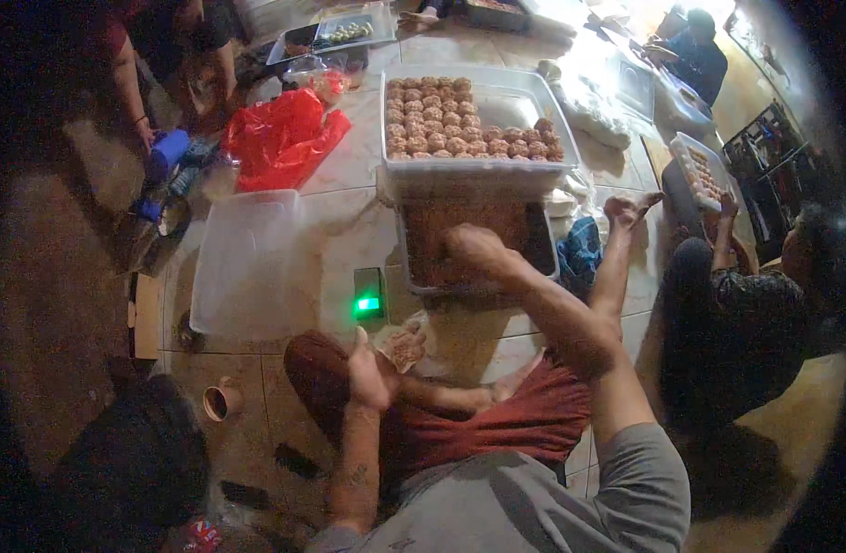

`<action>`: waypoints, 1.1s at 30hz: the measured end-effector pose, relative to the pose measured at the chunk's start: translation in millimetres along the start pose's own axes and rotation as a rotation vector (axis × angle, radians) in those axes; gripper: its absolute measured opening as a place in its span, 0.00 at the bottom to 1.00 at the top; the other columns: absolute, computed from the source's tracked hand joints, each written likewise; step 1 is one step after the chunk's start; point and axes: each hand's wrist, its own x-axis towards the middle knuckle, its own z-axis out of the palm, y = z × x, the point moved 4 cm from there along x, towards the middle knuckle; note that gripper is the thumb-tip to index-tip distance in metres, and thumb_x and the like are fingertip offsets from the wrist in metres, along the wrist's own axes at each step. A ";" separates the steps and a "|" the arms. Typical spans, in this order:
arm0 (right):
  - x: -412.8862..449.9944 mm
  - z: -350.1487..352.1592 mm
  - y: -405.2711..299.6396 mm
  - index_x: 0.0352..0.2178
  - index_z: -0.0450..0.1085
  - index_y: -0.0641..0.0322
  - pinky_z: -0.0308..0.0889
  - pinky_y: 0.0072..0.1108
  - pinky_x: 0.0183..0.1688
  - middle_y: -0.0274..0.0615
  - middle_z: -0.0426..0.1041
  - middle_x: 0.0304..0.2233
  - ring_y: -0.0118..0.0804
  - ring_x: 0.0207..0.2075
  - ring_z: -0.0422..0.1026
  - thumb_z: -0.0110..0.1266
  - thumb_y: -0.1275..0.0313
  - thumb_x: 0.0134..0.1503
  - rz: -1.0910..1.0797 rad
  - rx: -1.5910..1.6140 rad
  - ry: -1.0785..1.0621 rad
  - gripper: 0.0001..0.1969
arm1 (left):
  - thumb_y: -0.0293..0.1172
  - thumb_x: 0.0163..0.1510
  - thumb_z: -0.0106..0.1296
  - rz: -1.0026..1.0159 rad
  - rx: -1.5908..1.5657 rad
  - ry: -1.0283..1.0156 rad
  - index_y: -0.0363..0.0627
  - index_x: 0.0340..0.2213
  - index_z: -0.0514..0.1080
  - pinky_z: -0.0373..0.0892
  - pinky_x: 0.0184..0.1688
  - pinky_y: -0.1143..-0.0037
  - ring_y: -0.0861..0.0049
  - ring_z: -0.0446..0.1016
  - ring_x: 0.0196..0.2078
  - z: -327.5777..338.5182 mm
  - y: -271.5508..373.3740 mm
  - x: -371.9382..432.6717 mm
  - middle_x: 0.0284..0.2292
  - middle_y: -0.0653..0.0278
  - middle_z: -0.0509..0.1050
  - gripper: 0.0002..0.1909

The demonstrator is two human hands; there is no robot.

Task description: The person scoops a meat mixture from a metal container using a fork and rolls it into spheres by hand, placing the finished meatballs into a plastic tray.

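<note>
My left hand (373, 379) is turned palm up at my knee. It holds a clump of brown crumbly mixture (402, 348) on what looks like a piece of thin clear plastic. My right hand (475, 247) reaches over a plastic tub of brown mixture (495, 225); its fingers are curled and blurred, so their contents are hidden. Behind that tub, a clear plastic bin (471, 167) contains rows of brown balls (433, 121). Between my left hand and the tub lies a small dark device, possibly a digital scale (368, 294), with a glowing green display.
A translucent plastic lid or bin (247, 263) and a red plastic bag (281, 142) lie to the left. Near my left knee is a mug (222, 401). On the right, another person (741, 325) holds a tray of pale pieces (699, 169). Another person's arm (129, 90) reaches in at upper left.
</note>
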 end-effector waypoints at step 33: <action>-198.8 2.5 -84.2 0.39 0.66 0.59 0.70 0.40 0.35 0.49 0.69 0.35 0.58 0.37 0.73 0.55 0.75 0.54 -0.041 0.231 0.148 0.10 | 0.60 0.62 0.37 0.040 -0.361 -0.169 0.29 0.47 0.68 0.66 0.57 0.50 0.50 0.70 0.53 31.8 -27.5 37.6 0.52 0.40 0.69 0.38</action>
